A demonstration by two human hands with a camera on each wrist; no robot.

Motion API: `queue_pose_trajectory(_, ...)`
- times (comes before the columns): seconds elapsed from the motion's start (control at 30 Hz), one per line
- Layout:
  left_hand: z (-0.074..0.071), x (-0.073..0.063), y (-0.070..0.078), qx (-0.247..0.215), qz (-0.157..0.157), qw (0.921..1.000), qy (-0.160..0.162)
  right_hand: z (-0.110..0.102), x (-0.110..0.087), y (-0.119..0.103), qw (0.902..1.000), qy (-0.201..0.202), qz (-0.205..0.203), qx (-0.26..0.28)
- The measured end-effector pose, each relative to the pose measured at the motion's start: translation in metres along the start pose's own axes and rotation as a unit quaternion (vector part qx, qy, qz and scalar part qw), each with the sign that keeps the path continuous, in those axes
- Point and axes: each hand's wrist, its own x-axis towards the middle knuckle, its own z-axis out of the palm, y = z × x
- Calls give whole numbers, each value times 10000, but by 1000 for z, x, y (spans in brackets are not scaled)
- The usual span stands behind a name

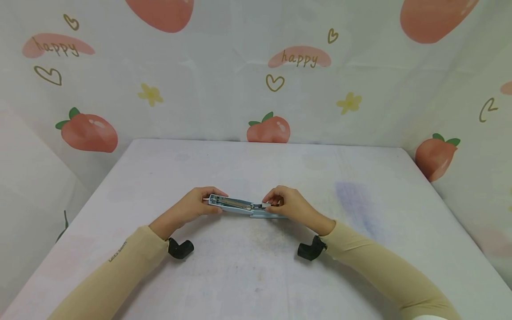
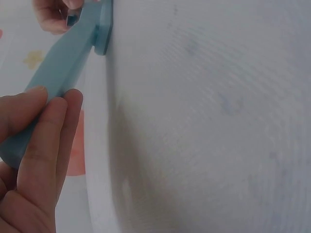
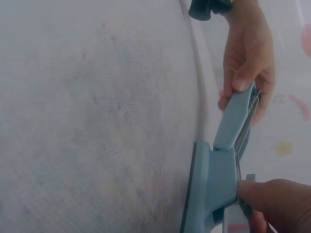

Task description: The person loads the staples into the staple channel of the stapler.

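A light blue stapler is swung wide open above the table, its metal inside facing up in the head view. My left hand grips the end of its long cover, thumb on one side and fingers on the other; the left wrist view shows this cover from outside. At the base half, my right hand pinches a small greyish piece beside the metal rail. Fingertips hide most of that piece, so I cannot tell its kind.
A pale cloth covers the table, with a bluish stain on the right. Behind stands a white curtain printed with peaches, hearts and flowers. Black wrist cameras sit below both hands.
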Motion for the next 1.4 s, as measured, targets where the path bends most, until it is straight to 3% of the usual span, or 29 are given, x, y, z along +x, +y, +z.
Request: queue_pose_trajectory(1.4, 0, 2, -1, -26, 28, 10000, 19, 1, 3, 4, 9995, -138, -83, -279)
